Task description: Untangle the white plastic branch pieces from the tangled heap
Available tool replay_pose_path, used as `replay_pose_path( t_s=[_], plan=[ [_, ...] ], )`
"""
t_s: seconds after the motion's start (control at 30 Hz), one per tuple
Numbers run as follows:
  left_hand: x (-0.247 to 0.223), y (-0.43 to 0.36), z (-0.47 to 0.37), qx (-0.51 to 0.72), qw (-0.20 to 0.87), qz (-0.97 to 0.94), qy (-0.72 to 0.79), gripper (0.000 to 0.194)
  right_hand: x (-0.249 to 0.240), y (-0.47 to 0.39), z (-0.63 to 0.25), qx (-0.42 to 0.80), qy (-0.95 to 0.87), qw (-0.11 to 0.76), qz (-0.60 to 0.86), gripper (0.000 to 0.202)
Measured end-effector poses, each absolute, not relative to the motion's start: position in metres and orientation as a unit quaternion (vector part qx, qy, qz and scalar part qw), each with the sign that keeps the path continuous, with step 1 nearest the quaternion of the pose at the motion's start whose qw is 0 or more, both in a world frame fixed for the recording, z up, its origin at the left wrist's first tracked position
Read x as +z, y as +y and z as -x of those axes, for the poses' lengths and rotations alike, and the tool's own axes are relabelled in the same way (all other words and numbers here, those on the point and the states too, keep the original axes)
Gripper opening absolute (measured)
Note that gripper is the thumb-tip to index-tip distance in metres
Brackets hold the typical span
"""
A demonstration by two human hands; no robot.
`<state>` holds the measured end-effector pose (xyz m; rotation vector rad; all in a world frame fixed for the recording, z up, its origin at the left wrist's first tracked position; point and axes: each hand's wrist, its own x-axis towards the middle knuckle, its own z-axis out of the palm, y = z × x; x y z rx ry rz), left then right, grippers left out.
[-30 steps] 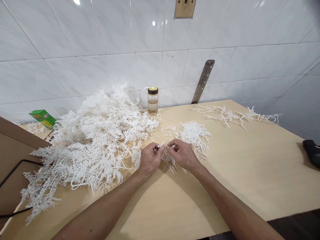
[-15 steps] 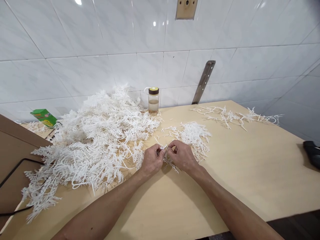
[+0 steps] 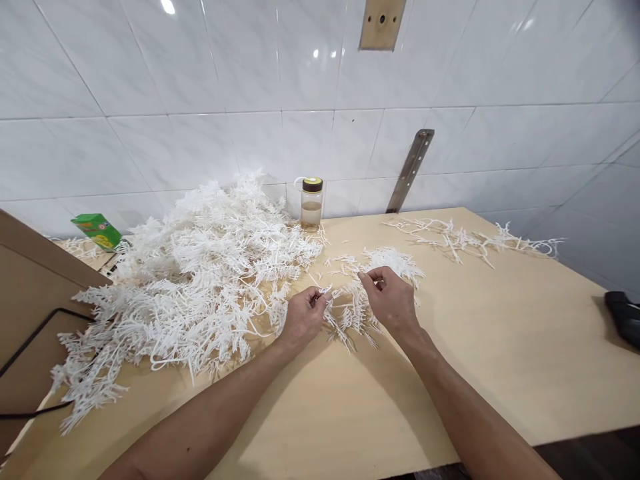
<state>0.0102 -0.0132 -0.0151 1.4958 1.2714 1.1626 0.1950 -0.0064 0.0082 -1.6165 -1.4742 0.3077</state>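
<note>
While the left hand pinches a white sprig mid-frame, I can't tell whether the right hand grips anything.

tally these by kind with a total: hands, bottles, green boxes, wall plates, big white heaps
Hands: 2 (left hand, right hand)
Bottle: 1
Green box: 1
Wall plate: 1
Big white heap: 1
Total: 6
</note>
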Motion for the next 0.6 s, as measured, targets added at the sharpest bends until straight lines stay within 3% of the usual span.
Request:
replay_pose_path(
  t_s=[0.23, 0.43, 0.6],
  plan=[
    [-0.015, -0.013, -0.009, 0.484, 0.421, -0.586, 0.495, 0.032, 0.009, -0.012, -0.181, 0.321, -0.636, 0.420, 0.563, 0.040],
    [-0.015, -0.013, -0.010, 0.489, 0.412, -0.594, 0.488, 0.031, 0.004, -0.014, -0.175, 0.421, -0.632, 0.357, 0.544, 0.037],
    [-0.011, -0.015, -0.011, 0.494, 0.423, -0.584, 0.486, 0.031, 0.000, -0.014, -0.175, 0.453, -0.610, 0.374, 0.531, 0.034]
  ],
)
